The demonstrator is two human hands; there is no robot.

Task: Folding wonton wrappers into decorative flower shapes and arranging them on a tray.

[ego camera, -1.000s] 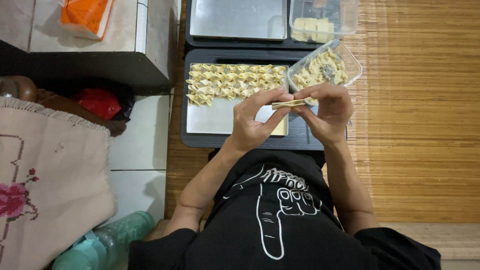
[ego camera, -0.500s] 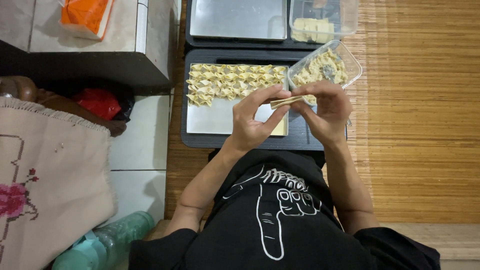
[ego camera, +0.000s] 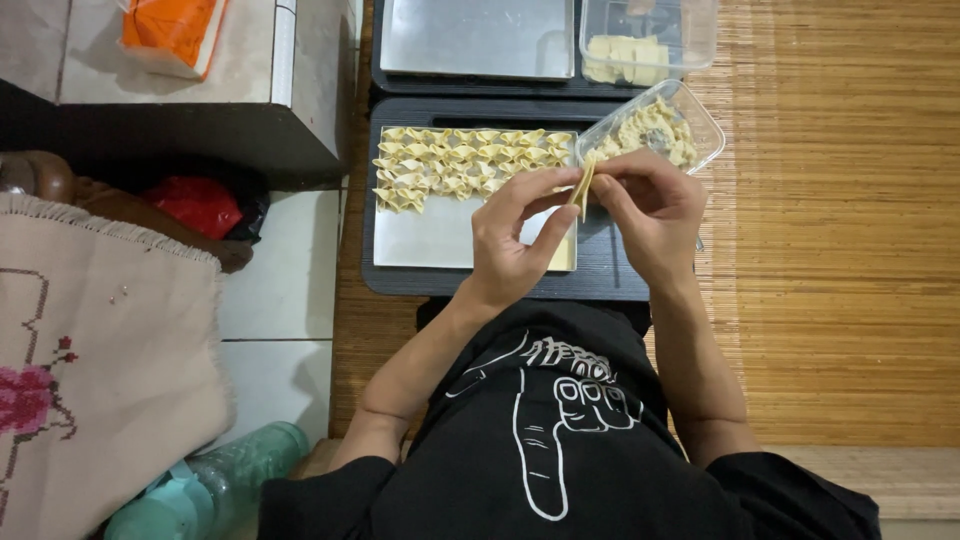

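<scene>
Head view, looking straight down: the dark tray (ego camera: pixel 610 275) sits in the middle of the frame, its near edge just above the person's black shirt, its left edge just beside the white floor tiles. Bamboo mat (ego camera: pixel 830 250) fills the right side, wide open room there; on the left a dark low cabinet (ego camera: pixel 200 130) crowds in at the upper left.

Both forearms rise from the bottom of the frame and meet over the tray's right half. The left hand (ego camera: pixel 510 235) and right hand (ego camera: pixel 650 210) face each other, fingers pinched on a pale folded dumpling wrapper (ego camera: pixel 581 188) held on edge between thumbs and forefingers, just above the tray.

On the tray lies a white sheet (ego camera: pixel 440 235) carrying rows of folded dumplings (ego camera: pixel 460 160) across its upper part. A clear tub of filling (ego camera: pixel 655 130) tilts at the tray's upper right corner, touching the right hand's fingertips. Beyond, at the top, a metal tray (ego camera: pixel 475 35) and a second clear tub with wrappers (ego camera: pixel 630 55).
</scene>
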